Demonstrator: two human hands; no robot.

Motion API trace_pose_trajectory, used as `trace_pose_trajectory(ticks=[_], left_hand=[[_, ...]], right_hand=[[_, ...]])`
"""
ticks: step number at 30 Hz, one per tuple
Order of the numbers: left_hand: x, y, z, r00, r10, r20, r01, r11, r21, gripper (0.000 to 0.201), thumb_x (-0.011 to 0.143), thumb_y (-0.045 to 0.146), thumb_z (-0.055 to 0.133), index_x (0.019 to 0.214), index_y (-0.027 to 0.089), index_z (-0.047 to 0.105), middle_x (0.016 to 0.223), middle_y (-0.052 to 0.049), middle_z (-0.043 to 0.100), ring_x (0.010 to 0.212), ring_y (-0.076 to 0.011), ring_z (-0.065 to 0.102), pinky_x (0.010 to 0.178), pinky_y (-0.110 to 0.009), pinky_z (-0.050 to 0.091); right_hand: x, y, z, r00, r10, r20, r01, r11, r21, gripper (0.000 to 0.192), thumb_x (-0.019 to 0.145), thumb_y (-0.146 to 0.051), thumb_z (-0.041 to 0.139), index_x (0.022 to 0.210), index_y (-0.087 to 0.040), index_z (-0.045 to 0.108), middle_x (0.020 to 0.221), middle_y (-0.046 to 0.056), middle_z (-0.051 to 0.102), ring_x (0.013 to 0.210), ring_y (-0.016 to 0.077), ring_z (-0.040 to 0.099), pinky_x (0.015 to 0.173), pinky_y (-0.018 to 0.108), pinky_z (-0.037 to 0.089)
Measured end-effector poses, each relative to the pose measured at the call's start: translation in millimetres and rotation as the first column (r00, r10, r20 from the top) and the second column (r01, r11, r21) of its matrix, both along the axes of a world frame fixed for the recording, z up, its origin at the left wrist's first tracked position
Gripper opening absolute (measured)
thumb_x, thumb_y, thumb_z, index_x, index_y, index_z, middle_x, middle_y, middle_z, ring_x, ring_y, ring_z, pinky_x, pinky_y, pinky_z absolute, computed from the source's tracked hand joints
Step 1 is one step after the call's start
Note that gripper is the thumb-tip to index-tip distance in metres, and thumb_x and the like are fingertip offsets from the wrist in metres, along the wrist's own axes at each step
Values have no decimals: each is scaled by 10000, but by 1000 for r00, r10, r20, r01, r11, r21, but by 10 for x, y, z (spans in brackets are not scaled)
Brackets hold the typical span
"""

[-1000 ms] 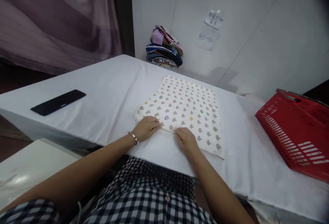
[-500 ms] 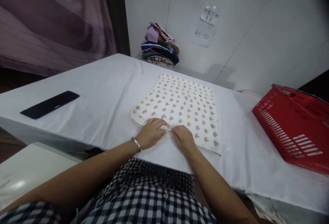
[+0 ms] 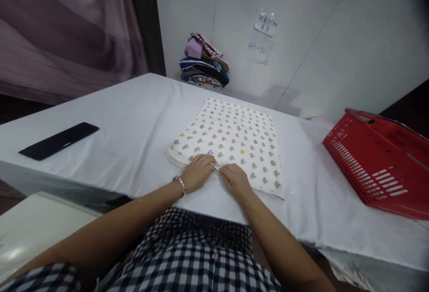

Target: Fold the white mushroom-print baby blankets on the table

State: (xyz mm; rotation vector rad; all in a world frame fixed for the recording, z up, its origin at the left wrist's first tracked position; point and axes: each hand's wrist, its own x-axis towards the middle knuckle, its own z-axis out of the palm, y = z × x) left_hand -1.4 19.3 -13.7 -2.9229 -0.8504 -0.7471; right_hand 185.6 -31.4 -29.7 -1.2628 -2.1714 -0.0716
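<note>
A folded white cloth (image 3: 231,135) with grey and a few coloured mushroom prints lies flat on the white-covered table, its layers showing along the near edge. My left hand (image 3: 200,172), with a bracelet at the wrist, is closed on that near edge, fingers bent over it. Close beside it on the right, my right hand (image 3: 236,179) pinches the same edge between thumb and fingers. The fingertips of both hands almost meet, and the bit of fabric between them is partly hidden.
A red plastic basket (image 3: 375,167) stands on the table (image 3: 134,135) at the right. A dark flat phone-like slab (image 3: 59,140) lies at the left. Folded clothes (image 3: 204,64) are stacked against the wall at the back, left of two paper notes (image 3: 258,50). A white surface (image 3: 43,229) sits lower left.
The view has shifted slightly, so everything sits a little further left. Both hands stay at the cloth's near edge, with small finger movements; the cloth lies as before.
</note>
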Motion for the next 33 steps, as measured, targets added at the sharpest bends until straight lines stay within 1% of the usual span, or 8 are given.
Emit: trace_pose_trajectory(ticks=[3, 6, 9, 15, 19, 23, 29, 33], left_hand=[[-4, -6, 4, 1000, -20, -3, 20, 1000, -2, 160, 862, 153, 407, 793, 160, 551, 1001, -59, 554, 1025, -189, 453, 902, -385, 359], [-9, -12, 23, 999, -30, -42, 30, 999, -14, 161, 861, 132, 387, 790, 159, 529, 914, -51, 553, 924, -175, 478, 886, -383, 367], [-10, -14, 31, 997, -15, -73, 14, 1000, -14, 173, 836, 75, 379, 779, 168, 514, 874, -43, 551, 888, -167, 491, 934, -405, 333], [-9, -6, 20, 996, 22, -85, -23, 1000, -18, 217, 791, 8, 365, 814, 169, 508, 825, -28, 567, 870, -152, 518, 1003, -412, 267], [-8, -9, 28, 997, 13, -72, -13, 1000, -5, 218, 797, 13, 357, 782, 175, 502, 821, -28, 570, 871, -157, 521, 993, -421, 275], [-4, -2, 34, 1000, 2, -22, -2, 1000, -12, 179, 833, 62, 367, 804, 165, 510, 887, -45, 573, 920, -167, 503, 947, -409, 320], [22, 16, 62, 998, 39, 58, -33, 994, -108, 149, 867, 140, 376, 813, 166, 513, 912, -44, 582, 894, -167, 503, 861, -370, 375], [24, 28, 70, 994, 43, 98, -26, 985, -168, 146, 860, 158, 382, 792, 179, 510, 896, -34, 581, 886, -163, 505, 842, -362, 381]], right_hand=[[2, -13, 6, 1000, 10, -15, -10, 1000, 4, 229, 852, -146, 444, 1001, -193, 612, 908, 68, 631, 858, 173, 540, 765, 302, 460], [5, -24, 11, 999, -2, -39, 3, 1000, 24, 245, 852, -132, 433, 1017, -189, 604, 926, 73, 629, 882, 178, 541, 769, 309, 461], [0, -30, 20, 999, -19, -37, 21, 999, 39, 256, 850, -128, 423, 1024, -188, 600, 932, 78, 629, 886, 185, 539, 765, 324, 460], [-27, -41, 36, 999, 28, 36, -28, 1000, -12, 254, 859, -181, 424, 1063, -171, 576, 974, 88, 618, 906, 191, 526, 782, 339, 443], [-30, -35, 34, 996, -27, 84, 26, 1000, 9, 266, 860, -171, 422, 1084, -174, 565, 985, 84, 619, 904, 196, 519, 772, 338, 439], [-4, -51, 49, 991, -97, 97, 92, 994, 55, 313, 849, -137, 414, 1141, -152, 528, 1031, 95, 612, 925, 203, 518, 767, 339, 444], [79, -109, 71, 988, -110, 104, 98, 988, 115, 273, 849, -103, 366, 984, -173, 593, 1146, 92, 580, 1023, 201, 503, 804, 347, 442], [92, -115, 99, 984, -95, 149, 83, 993, 83, 293, 857, -97, 338, 902, -175, 617, 1219, 90, 542, 1074, 210, 481, 833, 356, 433]])
